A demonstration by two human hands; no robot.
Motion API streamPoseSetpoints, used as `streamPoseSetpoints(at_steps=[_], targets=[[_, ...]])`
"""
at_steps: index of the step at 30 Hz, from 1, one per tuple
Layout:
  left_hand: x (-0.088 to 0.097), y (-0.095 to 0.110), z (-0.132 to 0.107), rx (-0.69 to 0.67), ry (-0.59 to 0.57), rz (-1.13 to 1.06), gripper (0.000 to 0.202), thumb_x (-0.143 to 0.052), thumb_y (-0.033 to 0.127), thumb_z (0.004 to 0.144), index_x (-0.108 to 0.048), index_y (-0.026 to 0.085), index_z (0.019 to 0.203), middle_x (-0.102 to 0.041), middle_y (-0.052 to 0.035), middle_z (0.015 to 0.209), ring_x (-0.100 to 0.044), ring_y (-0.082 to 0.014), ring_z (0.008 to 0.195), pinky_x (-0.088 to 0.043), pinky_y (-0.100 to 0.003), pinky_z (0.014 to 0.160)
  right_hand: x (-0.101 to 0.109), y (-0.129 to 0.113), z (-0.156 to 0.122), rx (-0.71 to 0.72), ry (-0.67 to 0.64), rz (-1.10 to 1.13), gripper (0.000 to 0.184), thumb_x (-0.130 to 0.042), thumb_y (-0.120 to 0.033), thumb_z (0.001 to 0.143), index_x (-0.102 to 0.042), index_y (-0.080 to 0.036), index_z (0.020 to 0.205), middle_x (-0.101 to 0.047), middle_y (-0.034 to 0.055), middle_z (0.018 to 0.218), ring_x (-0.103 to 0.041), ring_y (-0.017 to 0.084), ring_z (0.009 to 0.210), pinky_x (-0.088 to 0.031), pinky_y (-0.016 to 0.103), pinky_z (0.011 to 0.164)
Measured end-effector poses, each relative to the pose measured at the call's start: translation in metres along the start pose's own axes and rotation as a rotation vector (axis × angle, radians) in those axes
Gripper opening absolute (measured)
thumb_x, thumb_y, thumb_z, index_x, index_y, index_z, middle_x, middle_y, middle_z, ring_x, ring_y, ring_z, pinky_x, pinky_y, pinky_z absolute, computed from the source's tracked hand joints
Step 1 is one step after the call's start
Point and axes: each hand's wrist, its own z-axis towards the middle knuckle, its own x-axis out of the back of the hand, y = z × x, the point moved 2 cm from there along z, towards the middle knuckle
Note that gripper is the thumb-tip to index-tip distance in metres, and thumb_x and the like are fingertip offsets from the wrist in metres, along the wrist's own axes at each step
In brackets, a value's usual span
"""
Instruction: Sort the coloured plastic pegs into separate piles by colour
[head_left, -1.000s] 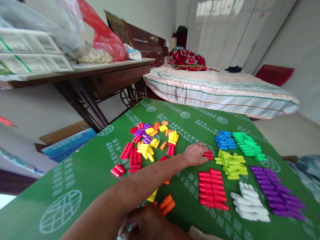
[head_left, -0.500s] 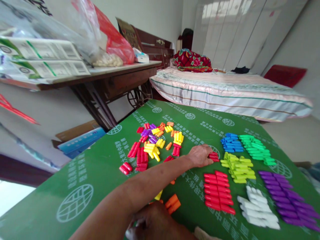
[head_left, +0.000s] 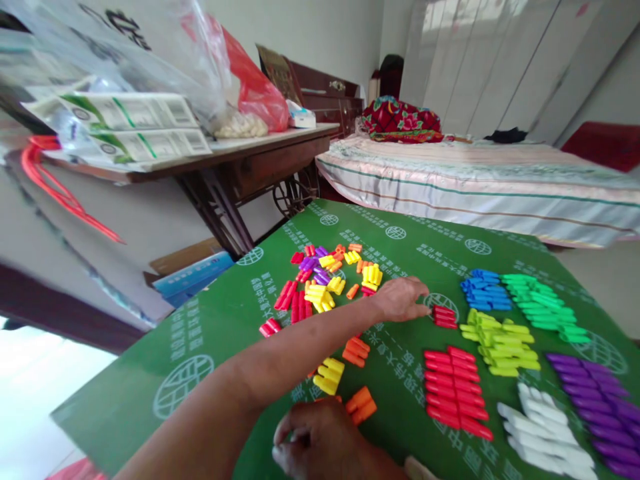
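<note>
My left hand (head_left: 403, 299) reaches across the green table, its thumb and forefinger apart. Just right of its fingertips, not in its grip, lies a small row of red cap-like plastic pieces (head_left: 444, 317). My right hand (head_left: 320, 437) is curled at the bottom edge; whatever its fingers hold, if anything, is hidden. Near it lie orange pieces (head_left: 361, 405) and yellow pieces (head_left: 329, 376). Beyond my left forearm spreads a mixed heap of red, purple, orange and yellow pieces (head_left: 320, 293). A larger block of red pieces (head_left: 456, 390) sits nearer me.
Sorted groups fill the table's right side: blue (head_left: 485, 291), green (head_left: 544, 307), yellow-green (head_left: 501, 342), white (head_left: 546, 430) and purple (head_left: 597, 407). A wooden sewing table (head_left: 240, 157) with bags and tissue packs stands at the left. A bed (head_left: 465, 170) is behind the green table.
My left hand has come away from the small row of red pieces and drawn back a little to the left. My right hand stays curled. The camera view has turned left.
</note>
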Motion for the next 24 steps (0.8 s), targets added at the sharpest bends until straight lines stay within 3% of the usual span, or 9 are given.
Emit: streamPoseSetpoints(at_steps=[3,7,10,13,17,20,24], targets=[[0.031,-0.021,-0.027,0.133,-0.020,0.032,0.020,-0.057,0.032,0.079,-0.062,0.016,0.089,-0.063,-0.0040,0.088,-0.057,-0.0146,0.076,-0.042,-0.024,0.066,0.003,-0.003,-0.001,-0.007,-0.020,-0.019,0.016,-0.059,-0.027,0.073,-0.072,-0.019,0.077,-0.066,0.0000,0.061,-0.057,0.009,0.052,-0.035,0.014,0.046],[0.060,-0.040,-0.077,0.206,-0.028,0.042,0.013,-0.056,0.025,0.078,-0.062,0.015,0.079,-0.063,-0.0021,0.079,-0.055,-0.0122,0.070,-0.039,-0.023,0.063,0.008,-0.007,-0.002,-0.019,-0.060,-0.028,0.018,-0.058,-0.026,0.074,-0.072,-0.020,0.082,-0.067,-0.0003,0.065,-0.058,0.008,0.056,-0.037,0.014,0.050],[0.067,-0.045,-0.113,0.283,-0.027,0.032,0.012,-0.053,0.023,0.078,-0.062,0.015,0.078,-0.062,-0.0004,0.076,-0.053,-0.0103,0.067,-0.038,-0.021,0.060,0.010,-0.011,-0.003,-0.010,-0.069,-0.035,0.018,-0.059,-0.027,0.073,-0.072,-0.019,0.083,-0.067,-0.0005,0.067,-0.058,0.008,0.058,-0.037,0.014,0.051],[0.061,-0.039,-0.134,0.349,-0.031,0.028,0.013,-0.053,0.025,0.078,-0.062,0.016,0.077,-0.062,0.0008,0.074,-0.052,-0.0102,0.065,-0.038,-0.021,0.059,0.010,-0.015,-0.004,0.005,-0.047,-0.041,0.017,-0.058,-0.025,0.072,-0.072,-0.018,0.081,-0.066,-0.0011,0.064,-0.056,0.008,0.056,-0.036,0.014,0.049],[0.045,-0.021,-0.132,0.392,-0.085,0.086,0.020,-0.056,0.037,0.076,-0.061,0.017,0.077,-0.062,-0.0008,0.079,-0.055,-0.0140,0.071,-0.041,-0.023,0.062,0.009,-0.016,-0.004,-0.010,-0.043,-0.046,0.017,-0.059,-0.024,0.071,-0.072,-0.019,0.081,-0.066,-0.0016,0.063,-0.055,0.008,0.054,-0.035,0.014,0.047],[0.034,-0.009,-0.120,0.460,-0.168,0.206,0.032,-0.055,0.045,0.074,-0.060,0.017,0.089,-0.063,-0.0068,0.092,-0.060,-0.0212,0.080,-0.046,-0.030,0.067,0.008,-0.013,-0.003,-0.043,-0.045,-0.047,0.018,-0.061,-0.027,0.070,-0.072,-0.020,0.083,-0.067,-0.0016,0.066,-0.056,0.008,0.055,-0.036,0.014,0.047],[0.033,-0.003,-0.109,0.514,-0.251,0.307,0.034,-0.054,0.038,0.072,-0.058,0.016,0.098,-0.063,-0.0117,0.100,-0.062,-0.0271,0.088,-0.048,-0.035,0.070,0.006,-0.008,0.000,-0.053,-0.049,-0.032,0.020,-0.062,-0.031,0.070,-0.073,-0.023,0.085,-0.068,-0.0023,0.067,-0.058,0.009,0.055,-0.037,0.014,0.047]])
